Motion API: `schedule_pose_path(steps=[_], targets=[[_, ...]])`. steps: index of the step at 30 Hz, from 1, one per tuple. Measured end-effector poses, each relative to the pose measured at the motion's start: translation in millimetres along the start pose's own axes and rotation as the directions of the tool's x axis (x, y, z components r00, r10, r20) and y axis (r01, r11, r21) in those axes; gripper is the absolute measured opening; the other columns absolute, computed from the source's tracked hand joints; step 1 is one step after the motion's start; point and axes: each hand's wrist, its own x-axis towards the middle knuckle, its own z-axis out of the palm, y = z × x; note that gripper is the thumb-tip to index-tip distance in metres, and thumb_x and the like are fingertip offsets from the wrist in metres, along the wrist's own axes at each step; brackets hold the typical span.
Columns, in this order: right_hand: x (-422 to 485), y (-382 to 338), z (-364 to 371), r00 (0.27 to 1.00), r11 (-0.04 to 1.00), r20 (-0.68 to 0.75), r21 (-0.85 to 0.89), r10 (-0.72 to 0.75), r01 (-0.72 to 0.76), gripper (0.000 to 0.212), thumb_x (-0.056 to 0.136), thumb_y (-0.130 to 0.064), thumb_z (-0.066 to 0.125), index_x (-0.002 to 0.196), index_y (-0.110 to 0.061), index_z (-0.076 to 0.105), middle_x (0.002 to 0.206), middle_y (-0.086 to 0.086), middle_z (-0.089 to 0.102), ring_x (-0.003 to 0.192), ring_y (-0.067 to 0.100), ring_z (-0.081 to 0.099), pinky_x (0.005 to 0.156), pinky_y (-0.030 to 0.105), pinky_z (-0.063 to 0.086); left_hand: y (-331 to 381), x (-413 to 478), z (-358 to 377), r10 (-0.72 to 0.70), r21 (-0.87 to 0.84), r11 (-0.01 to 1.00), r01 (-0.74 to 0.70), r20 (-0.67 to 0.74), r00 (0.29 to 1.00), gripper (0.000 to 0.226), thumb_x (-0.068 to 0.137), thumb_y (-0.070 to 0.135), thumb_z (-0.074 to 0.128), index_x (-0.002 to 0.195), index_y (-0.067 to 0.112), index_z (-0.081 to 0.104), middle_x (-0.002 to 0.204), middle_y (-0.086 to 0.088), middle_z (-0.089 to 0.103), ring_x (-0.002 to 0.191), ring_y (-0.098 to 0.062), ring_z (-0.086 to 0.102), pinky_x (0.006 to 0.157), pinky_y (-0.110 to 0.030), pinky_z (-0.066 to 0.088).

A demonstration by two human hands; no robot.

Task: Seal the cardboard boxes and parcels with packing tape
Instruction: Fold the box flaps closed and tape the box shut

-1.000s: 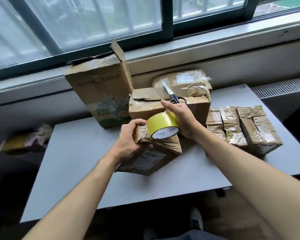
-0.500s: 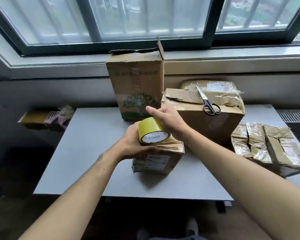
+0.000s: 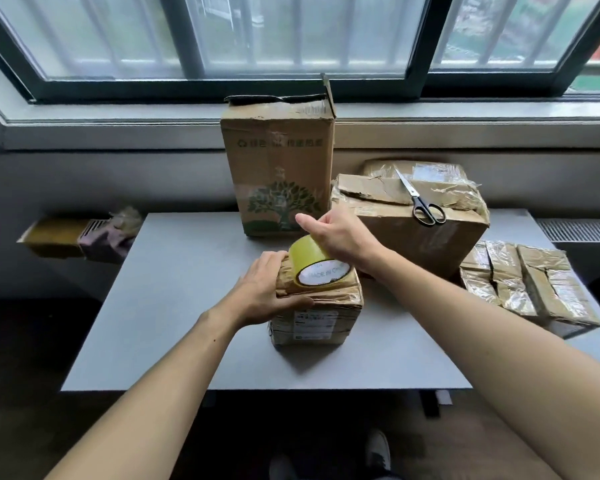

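A small brown parcel (image 3: 317,315) wrapped in tape sits in the middle of the grey table (image 3: 174,306). My left hand (image 3: 265,292) grips its left top edge, thumb on the near side. A yellow tape roll (image 3: 314,266) with a white core label lies tilted on the parcel's top. My right hand (image 3: 340,233) holds the roll from behind and above, fingers curled over it.
A tall open carton with a tree print (image 3: 279,174) stands at the back. A wide box (image 3: 416,223) to its right carries scissors (image 3: 420,202). Several taped parcels (image 3: 527,285) lie at the right edge. A low shelf with clutter (image 3: 80,233) is left of the table.
The view has shifted and tilted. The roll sits lower on the parcel's top, and my left hand has moved from the roll's side onto the parcel's edge.
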Motion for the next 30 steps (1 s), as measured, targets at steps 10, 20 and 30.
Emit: schedule_pose_path(steps=[10, 20, 30], targets=[[-17.3, 24.1, -30.5, 0.994, 0.945, -0.105, -0.327, -0.043, 0.006, 0.062, 0.097, -0.042, 0.054, 0.046, -0.017, 0.029, 0.045, -0.002, 0.025, 0.043, 0.017, 0.023, 0.047, 0.031, 0.023, 18.8, 13.3, -15.3, -0.073, 0.323, 0.946, 0.021, 0.149, 0.986, 0.105, 0.072, 0.085, 0.052, 0.152, 0.025, 0.020, 0.154, 0.002, 0.027, 0.143, -0.020, 0.022, 0.118, -0.047, 0.015], [-16.1, 44.4, -45.9, 0.996, 0.996, -0.085, -0.081, -0.033, 0.026, 0.059, 0.097, -0.030, 0.056, 0.046, -0.019, 0.029, 0.046, -0.001, 0.026, 0.043, 0.014, 0.021, 0.043, 0.026, 0.018, 34.5, 32.2, -8.5, -0.029, 0.238, 0.971, 0.006, 0.094, 0.995, 0.046, 0.105, 0.046, 0.026, 0.149, 0.037, 0.035, 0.149, 0.003, 0.045, 0.136, -0.023, 0.038, 0.112, -0.047, 0.031], [-12.6, 58.6, -41.9, 0.999, 0.990, -0.030, 0.136, -0.027, 0.031, 0.052, 0.096, -0.032, 0.062, 0.050, -0.012, 0.050, 0.051, 0.005, 0.035, 0.047, 0.015, 0.030, 0.044, 0.025, 0.023, 76.4, 59.7, 9.5, -0.225, 0.409, 0.875, 0.260, -0.134, 0.965, 0.061, 0.100, 0.063, 0.019, 0.090, 0.020, 0.061, 0.107, -0.006, 0.069, 0.101, -0.029, 0.062, 0.076, -0.037, 0.039]])
